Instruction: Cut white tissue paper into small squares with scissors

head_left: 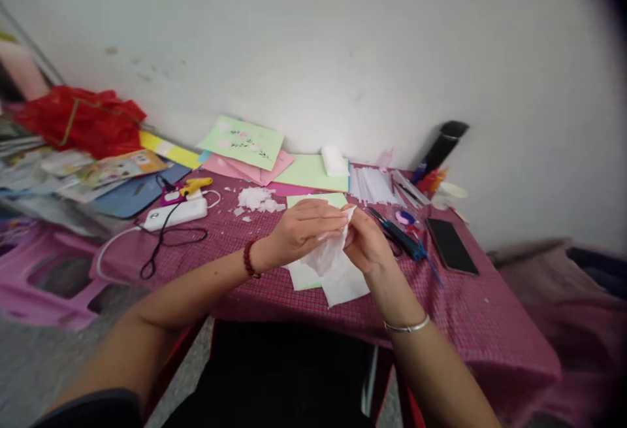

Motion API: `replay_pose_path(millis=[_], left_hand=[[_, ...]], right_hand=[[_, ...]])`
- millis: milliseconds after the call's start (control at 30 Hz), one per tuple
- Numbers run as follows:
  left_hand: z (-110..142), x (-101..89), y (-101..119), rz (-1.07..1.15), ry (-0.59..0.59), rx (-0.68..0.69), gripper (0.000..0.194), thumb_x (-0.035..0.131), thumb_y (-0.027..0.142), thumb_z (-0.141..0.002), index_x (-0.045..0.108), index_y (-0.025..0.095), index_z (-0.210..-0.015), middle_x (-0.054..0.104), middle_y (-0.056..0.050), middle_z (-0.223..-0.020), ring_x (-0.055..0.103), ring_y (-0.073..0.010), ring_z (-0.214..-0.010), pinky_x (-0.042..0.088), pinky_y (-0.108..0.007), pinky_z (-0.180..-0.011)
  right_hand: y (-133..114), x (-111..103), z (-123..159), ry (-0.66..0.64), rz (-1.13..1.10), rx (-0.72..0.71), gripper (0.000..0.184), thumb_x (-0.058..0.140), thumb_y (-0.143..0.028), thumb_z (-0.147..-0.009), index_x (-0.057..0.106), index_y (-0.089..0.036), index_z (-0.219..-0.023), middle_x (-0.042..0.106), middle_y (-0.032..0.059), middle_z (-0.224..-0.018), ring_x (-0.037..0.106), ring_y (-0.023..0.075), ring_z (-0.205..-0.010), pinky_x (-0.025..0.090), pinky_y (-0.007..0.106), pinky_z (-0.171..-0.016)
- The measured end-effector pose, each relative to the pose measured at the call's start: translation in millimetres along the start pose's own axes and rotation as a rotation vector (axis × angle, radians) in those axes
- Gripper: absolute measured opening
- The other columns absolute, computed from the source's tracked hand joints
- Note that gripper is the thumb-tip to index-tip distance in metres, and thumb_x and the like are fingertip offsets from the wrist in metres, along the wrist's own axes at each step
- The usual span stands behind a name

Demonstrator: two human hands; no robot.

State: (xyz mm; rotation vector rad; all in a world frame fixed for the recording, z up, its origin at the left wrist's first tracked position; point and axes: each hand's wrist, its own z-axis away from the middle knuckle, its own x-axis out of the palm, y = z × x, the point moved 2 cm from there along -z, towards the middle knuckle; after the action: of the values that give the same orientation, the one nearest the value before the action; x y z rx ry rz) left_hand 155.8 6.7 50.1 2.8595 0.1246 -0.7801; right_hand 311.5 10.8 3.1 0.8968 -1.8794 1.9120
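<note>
Bare forearms [196,284], left hand [311,227] with fingers together holding white tissue [329,255], right hand [366,240] curled narrowly round its edge

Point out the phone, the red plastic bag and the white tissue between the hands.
Phone [451,245]: head view, middle of its dark screen.
Red plastic bag [93,129]: head view, its crumpled side.
White tissue [327,257]: head view, its lower hanging part.

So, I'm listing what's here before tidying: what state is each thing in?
White tissue: crumpled, between left hand and right hand
Phone: flat, screen dark
White scraps: heaped
Red bag: crumpled
Flowered green card: flat, on pink paper
Black cylinder: tilted
Black cord: loosely looped
</note>
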Motion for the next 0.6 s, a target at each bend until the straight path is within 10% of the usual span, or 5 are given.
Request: replay_pose_path(millis=[333,600], left_hand=[[28,-29.1,5,0.334,-0.126,-0.361,0.019,0.067,0.024,-0.080,0.071,0.017,-0.098,0.068,-0.010,-0.105,0.062,-0.0195,-0.101,0.049,-0.035,-0.091],[21,-27.6,4,0.806,-0.211,-0.992,0.024,0.066,0.036,-0.079,0.066,0.012,-0.081,0.062,0.000,-0.067,0.053,-0.0077,-0.056,0.041,-0.020,-0.054]], right_hand=[[21,30,29,0.017,0.043,0.073,0.019,0.076,-0.032,-0.074,0.062,-0.020,-0.077,0.065,-0.0058,-0.056,0.061,0.0078,-0.044,0.053,0.017,-0.046],[26,7,30,0.174,0.152,0.032,0.021,0.079,-0.025,-0.066,0.060,-0.022,-0.075,0.067,-0.0074,-0.061,0.059,0.0078,-0.046,0.052,0.018,-0.046]])
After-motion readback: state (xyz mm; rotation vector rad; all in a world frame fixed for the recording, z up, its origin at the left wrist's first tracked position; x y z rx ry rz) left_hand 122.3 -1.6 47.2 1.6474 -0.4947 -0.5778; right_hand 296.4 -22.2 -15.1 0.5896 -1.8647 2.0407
